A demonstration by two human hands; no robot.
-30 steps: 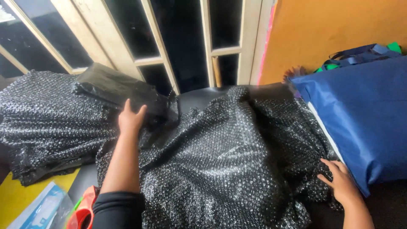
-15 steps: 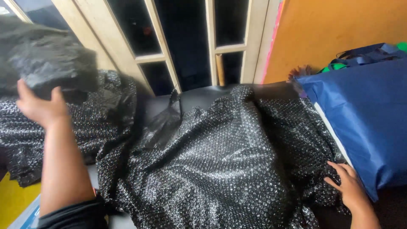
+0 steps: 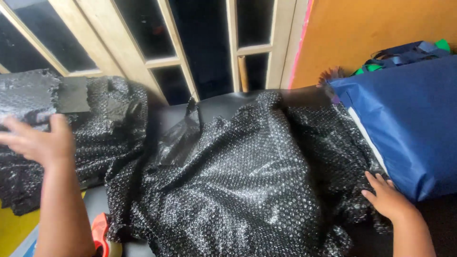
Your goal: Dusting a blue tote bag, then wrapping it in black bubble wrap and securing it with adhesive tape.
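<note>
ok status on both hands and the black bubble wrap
Left hand open, over the bubble wrap pile at left. Right hand flat on the big bubble wrap sheet, beside the blue bag. Nothing in the way.

A large crumpled sheet of black bubble wrap point(image 3: 238, 190) covers nearly all of the dark bench point(image 3: 223, 102), leaving only a bare strip along the far edge, wide enough for a hand to pass. At the bench's right edge a big blue bag point(image 3: 409, 123) blocks the way; the right hand point(image 3: 388, 197) sits in the narrow gap between the bag and the wrap. To the left a second heap of black bubble wrap point(image 3: 95, 128) fills the space, with the left hand point(image 3: 38, 143) over it. Behind the far edge stands a wooden-framed glass door point(image 3: 190, 47). At the near left corner an orange tool point(image 3: 100, 235) lies just beside the wrap.
</note>
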